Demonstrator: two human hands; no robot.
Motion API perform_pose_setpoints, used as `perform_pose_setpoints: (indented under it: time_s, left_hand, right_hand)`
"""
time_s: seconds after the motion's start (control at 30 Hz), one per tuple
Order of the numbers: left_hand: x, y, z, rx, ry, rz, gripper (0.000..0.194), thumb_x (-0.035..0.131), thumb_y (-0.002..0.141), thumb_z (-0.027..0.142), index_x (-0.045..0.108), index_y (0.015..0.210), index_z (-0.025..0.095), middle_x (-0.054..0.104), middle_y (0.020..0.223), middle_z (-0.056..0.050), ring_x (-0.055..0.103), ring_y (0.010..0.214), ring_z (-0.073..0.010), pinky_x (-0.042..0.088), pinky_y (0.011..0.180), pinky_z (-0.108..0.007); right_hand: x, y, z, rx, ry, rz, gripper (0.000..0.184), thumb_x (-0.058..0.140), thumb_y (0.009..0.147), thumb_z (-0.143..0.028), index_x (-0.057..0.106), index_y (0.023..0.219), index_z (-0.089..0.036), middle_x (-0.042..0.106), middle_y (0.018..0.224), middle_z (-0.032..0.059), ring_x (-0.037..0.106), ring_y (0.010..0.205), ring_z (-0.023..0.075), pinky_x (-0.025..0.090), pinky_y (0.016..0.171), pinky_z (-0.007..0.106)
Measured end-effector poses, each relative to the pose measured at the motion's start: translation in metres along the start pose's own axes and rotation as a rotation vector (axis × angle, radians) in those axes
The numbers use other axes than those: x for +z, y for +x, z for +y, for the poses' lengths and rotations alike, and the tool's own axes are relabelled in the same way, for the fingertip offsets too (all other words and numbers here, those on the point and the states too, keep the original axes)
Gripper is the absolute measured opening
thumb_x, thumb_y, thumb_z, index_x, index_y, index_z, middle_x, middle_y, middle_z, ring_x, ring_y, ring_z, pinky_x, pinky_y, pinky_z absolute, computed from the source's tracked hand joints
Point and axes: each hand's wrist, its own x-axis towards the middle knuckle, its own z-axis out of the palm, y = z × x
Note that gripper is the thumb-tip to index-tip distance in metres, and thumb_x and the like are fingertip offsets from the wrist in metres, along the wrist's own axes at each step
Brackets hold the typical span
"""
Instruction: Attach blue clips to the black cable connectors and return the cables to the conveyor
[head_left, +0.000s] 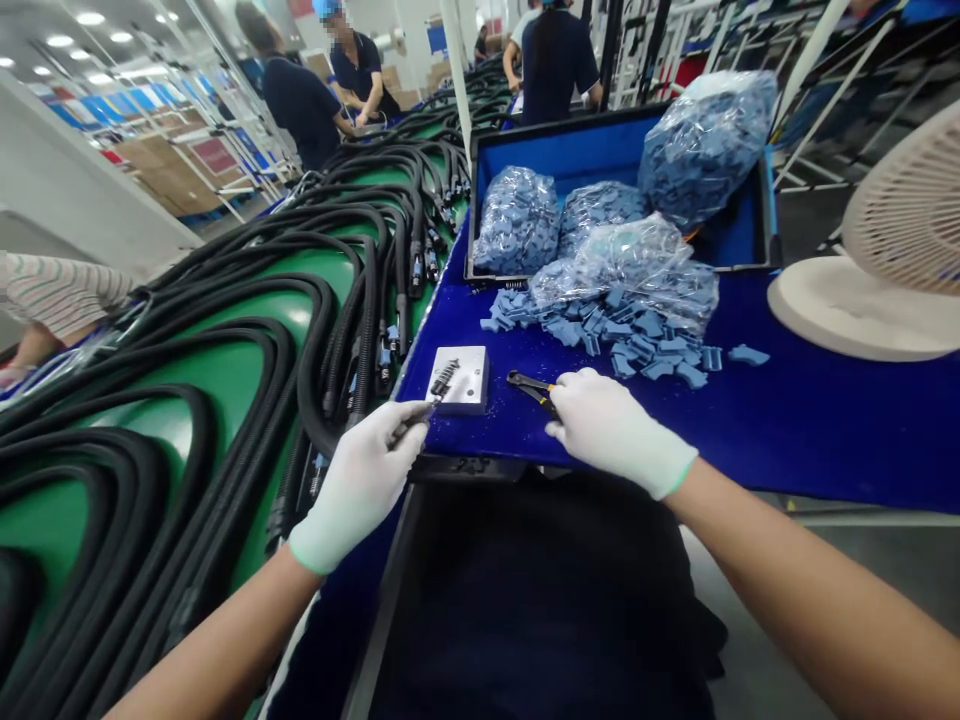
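Note:
My left hand [375, 460], in a white glove, is closed around a slim dark piece [444, 380] with a coiled, spring-like end; I cannot make out its exact kind. That end lies over a small white block [470, 385] with holes in its top. To the right, my right hand [604, 425], also gloved, grips a pair of pliers [532, 383] with black and yellow handles. The pliers' head points left, towards the block, a little apart from it. Beyond both hands, loose blue plastic clips [637, 340] are heaped on the blue tabletop [810, 430].
Behind the clips, a blue crate [585, 150] holds plastic bags [517, 220] of blue pieces. A fan [847, 305] stands at the right. Black hoses [277, 290] cover a green surface [217, 420] on the left. Several people [559, 60] are farther back; a striped sleeve [64, 290] shows at left.

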Motion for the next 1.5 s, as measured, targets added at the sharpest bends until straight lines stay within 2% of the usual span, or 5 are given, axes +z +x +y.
perform_pose_setpoints:
  time_s: [0.23, 0.57, 0.97, 1.13, 1.5]
  left_hand:
    - [-0.006, 0.031, 0.034, -0.192, -0.277, -0.076, 0.045, 0.067, 0.092, 0.034, 0.07, 0.133, 0.016, 0.081, 0.096, -0.005, 0.075, 0.086, -0.0221, 0.057, 0.076, -0.03]
    - [-0.006, 0.042, 0.048, -0.191, -0.299, -0.042, 0.044, 0.07, 0.091, 0.041, 0.076, 0.127, 0.016, 0.08, 0.085, -0.005, 0.072, 0.077, -0.0206, 0.055, 0.072, -0.03]
    - [0.001, 0.048, 0.062, 0.001, -0.298, -0.069, 0.056, 0.069, 0.092, 0.04, 0.063, 0.142, 0.018, 0.076, 0.126, -0.008, 0.073, 0.11, -0.0252, 0.056, 0.097, -0.035]
    - [0.001, 0.059, 0.069, 0.122, -0.101, -0.037, 0.039, 0.066, 0.096, 0.041, 0.075, 0.127, 0.02, 0.077, 0.127, -0.004, 0.071, 0.118, -0.0238, 0.052, 0.105, -0.031]
    - [0.004, 0.063, 0.062, 0.066, -0.087, -0.026, 0.045, 0.062, 0.096, 0.044, 0.076, 0.131, 0.02, 0.077, 0.129, -0.005, 0.07, 0.122, -0.0282, 0.051, 0.109, -0.035]
  right_hand:
    - [0.015, 0.005, -0.013, -0.029, 0.435, 0.077, 0.008, 0.059, 0.086, -0.012, 0.064, 0.089, -0.017, 0.068, 0.087, 0.0072, 0.062, 0.073, 0.0197, 0.047, 0.068, 0.03]
    - [-0.013, 0.01, -0.037, -0.507, 0.81, 0.097, 0.034, 0.065, 0.087, -0.012, 0.072, 0.118, -0.024, 0.072, 0.123, 0.0069, 0.066, 0.117, 0.0281, 0.052, 0.105, 0.043]
    - [0.022, 0.014, -0.031, -0.387, 0.602, 0.141, 0.033, 0.056, 0.083, -0.001, 0.067, 0.108, -0.018, 0.069, 0.115, 0.0097, 0.062, 0.106, 0.0253, 0.051, 0.095, 0.038]
    - [0.012, 0.008, -0.03, -0.248, 0.661, 0.092, 0.032, 0.062, 0.093, -0.019, 0.061, 0.125, -0.017, 0.071, 0.112, 0.0098, 0.066, 0.095, 0.0227, 0.049, 0.084, 0.033]
    - [0.036, 0.032, -0.029, -0.167, 0.485, 0.077, 0.011, 0.065, 0.093, -0.023, 0.07, 0.102, -0.018, 0.074, 0.092, 0.006, 0.066, 0.079, 0.0205, 0.042, 0.072, 0.03]
